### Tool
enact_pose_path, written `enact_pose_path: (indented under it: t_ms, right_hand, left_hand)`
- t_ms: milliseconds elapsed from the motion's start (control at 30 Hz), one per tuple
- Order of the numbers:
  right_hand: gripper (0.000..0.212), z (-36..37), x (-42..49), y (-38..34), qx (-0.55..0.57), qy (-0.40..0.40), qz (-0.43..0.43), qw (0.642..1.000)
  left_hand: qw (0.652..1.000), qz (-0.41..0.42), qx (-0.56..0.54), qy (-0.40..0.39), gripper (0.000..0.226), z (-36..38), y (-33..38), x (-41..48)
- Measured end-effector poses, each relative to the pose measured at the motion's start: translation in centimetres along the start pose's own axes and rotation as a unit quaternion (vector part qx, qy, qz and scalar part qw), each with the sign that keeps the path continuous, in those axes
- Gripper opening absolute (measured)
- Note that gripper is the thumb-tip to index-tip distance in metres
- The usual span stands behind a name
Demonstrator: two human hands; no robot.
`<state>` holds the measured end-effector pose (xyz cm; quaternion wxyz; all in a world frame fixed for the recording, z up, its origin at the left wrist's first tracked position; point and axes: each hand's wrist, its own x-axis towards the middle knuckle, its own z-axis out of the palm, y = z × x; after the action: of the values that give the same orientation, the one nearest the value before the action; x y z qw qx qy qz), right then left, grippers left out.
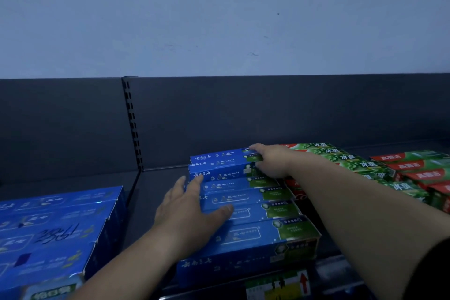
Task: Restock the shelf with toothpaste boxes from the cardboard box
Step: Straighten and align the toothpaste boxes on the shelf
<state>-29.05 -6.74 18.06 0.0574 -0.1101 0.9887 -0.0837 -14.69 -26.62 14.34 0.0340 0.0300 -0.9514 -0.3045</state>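
The right hand is closed around the green end of the rearmost blue toothpaste box on the shelf; the left hand lies open and flat on the row. These boxes look light, stiff and smooth; holding them by the long sides seems safest. About seven blue boxes show in the row, though dim light makes the count uncertain; the cardboard box is not visible.

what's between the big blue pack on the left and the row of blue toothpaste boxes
In the head view, a bare strip of dark shelf separates the blue pack from the toothpaste boxes; the left hand reaches over it.
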Motion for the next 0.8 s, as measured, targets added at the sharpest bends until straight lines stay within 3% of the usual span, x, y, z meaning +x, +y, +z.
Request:
enact_pose_path:
  t_ms: [267,533,633,800]
  right_hand:
    - [0.045,-1.0,0.9,0.4,-0.042,0.043,-0.006,0.998]
    - [0.049,-1.1,0.0,0.6,0.035,0.031,-0.059,0.997]
    - [0.043,-0.7,0.0,0.2,0.056,0.007,-0.088,0.994]
    - [0.044,-0.4,0.1,0.2,0.050,-0.002,-0.097,0.994]
  left_hand:
    - [0.999,-0.003,0.028,0.014,0.088,-0.9,0.6,1.0]
    - [0.991,-0.032,0.129,-0.022,0.067,-2.2,2.1,8.5]
    - [0.979,0.003,0.192,-0.072,0.051,-2.1,1.9,10.9]
    - [0.955,0.048,0.282,-0.082,0.049,-2.2,1.8,11.4]
